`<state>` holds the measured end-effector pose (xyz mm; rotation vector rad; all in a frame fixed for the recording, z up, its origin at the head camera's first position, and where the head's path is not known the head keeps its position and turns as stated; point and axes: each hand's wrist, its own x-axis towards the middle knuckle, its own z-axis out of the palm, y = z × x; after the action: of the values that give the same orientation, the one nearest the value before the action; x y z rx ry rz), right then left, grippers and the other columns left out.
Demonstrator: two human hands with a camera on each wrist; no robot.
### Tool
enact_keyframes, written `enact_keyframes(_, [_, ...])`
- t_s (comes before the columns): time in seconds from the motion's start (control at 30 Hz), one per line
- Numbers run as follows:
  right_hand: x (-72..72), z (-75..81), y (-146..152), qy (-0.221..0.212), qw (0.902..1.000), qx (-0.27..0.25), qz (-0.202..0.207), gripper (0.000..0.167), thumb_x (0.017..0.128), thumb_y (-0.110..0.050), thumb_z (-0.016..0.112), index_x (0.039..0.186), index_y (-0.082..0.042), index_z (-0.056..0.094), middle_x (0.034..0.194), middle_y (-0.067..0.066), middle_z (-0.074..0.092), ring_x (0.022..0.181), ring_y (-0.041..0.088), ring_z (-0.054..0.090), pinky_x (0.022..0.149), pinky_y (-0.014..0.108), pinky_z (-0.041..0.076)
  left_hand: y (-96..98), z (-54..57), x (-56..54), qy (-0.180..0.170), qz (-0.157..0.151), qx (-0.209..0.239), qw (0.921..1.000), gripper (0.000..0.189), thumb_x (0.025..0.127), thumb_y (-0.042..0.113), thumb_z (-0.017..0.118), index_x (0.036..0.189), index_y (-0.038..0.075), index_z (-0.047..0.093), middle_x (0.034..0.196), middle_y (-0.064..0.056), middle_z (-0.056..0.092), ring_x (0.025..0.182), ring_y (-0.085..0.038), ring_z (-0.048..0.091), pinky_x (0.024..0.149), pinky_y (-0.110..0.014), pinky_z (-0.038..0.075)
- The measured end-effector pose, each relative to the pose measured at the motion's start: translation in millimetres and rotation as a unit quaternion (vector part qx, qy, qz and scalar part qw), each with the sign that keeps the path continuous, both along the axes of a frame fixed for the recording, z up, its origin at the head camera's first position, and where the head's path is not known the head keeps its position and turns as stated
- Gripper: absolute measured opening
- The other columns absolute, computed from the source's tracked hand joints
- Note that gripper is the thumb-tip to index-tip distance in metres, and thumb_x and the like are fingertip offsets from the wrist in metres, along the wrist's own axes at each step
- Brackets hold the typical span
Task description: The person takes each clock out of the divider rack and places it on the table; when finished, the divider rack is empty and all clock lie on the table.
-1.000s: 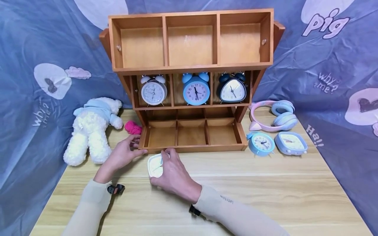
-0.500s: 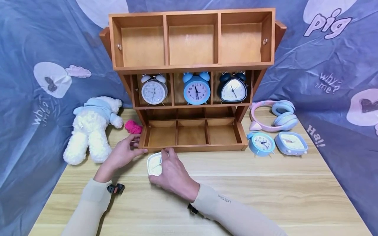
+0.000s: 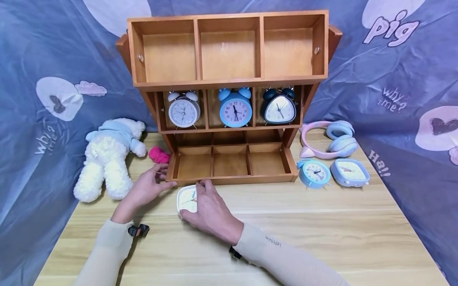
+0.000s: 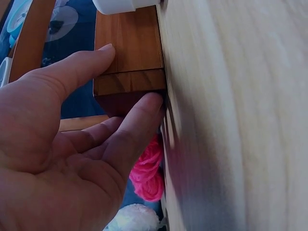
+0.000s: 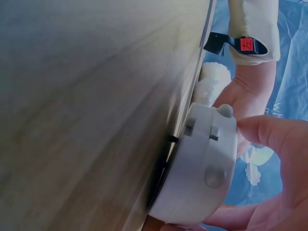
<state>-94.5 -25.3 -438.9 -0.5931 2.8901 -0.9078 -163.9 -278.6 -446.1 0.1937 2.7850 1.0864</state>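
Note:
In the head view my right hand [image 3: 214, 212] grips a white square alarm clock [image 3: 187, 198] just in front of the wooden shelf unit [image 3: 236, 180]. The right wrist view shows the white clock's side [image 5: 197, 166] with rounded knobs, low over the tabletop, between thumb and fingers. Part of the dial is hidden by that hand. My left hand [image 3: 144, 190] holds the shelf's front left bottom corner. Up close in the left wrist view, its thumb lies on the front board [image 4: 130, 43] and a fingertip touches the side.
White, blue and dark alarm clocks [image 3: 236, 112] stand in the middle tier. A blue bell clock [image 3: 315, 174], a square blue clock [image 3: 350, 172] and pink-blue headphones [image 3: 340, 139] lie at right. Left are a plush toy [image 3: 107, 159] and pink yarn [image 3: 159, 155].

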Motion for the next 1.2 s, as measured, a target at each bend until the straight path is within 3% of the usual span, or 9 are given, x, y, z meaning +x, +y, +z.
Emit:
enact_keyframes(0.43, [0.6,3.9,8.1,-0.027,0.9989,-0.039,-0.004,0.092,0.097,-0.045,0.081,0.165,0.006,0.047,0.162,0.020,0.053,0.142,0.031,0.064,0.119,0.043,0.058,0.8,-0.3,1.2,-0.002,-0.004,0.002,1.0000,0.081,0.101,0.031,0.086,0.162,-0.005,0.048,0.143,-0.027,0.071,0.122,-0.039,0.074,0.102,-0.049,0.062])
enact_keyframes(0.83, [6.5,4.0,13.6,-0.006,0.9979,-0.064,0.003,0.089,0.096,-0.044,0.084,0.162,0.005,0.051,0.153,0.017,0.061,0.133,0.028,0.065,0.115,0.044,0.058,2.0,1.0,2.4,0.004,-0.007,0.002,1.0000,0.082,0.101,0.032,0.086,0.162,-0.007,0.048,0.139,-0.028,0.072,0.121,-0.041,0.074,0.105,-0.058,0.062])
enact_keyframes(1.2, [-6.1,19.0,37.6,-0.064,0.9860,-0.148,-0.044,0.091,0.093,-0.043,0.090,0.166,-0.006,0.050,0.164,0.014,0.055,0.149,0.036,0.060,0.125,0.054,0.052,1.8,-0.9,-0.2,0.003,-0.004,0.001,1.0000,0.080,0.101,0.032,0.086,0.162,-0.004,0.048,0.143,-0.027,0.070,0.124,-0.040,0.072,0.105,-0.055,0.061])
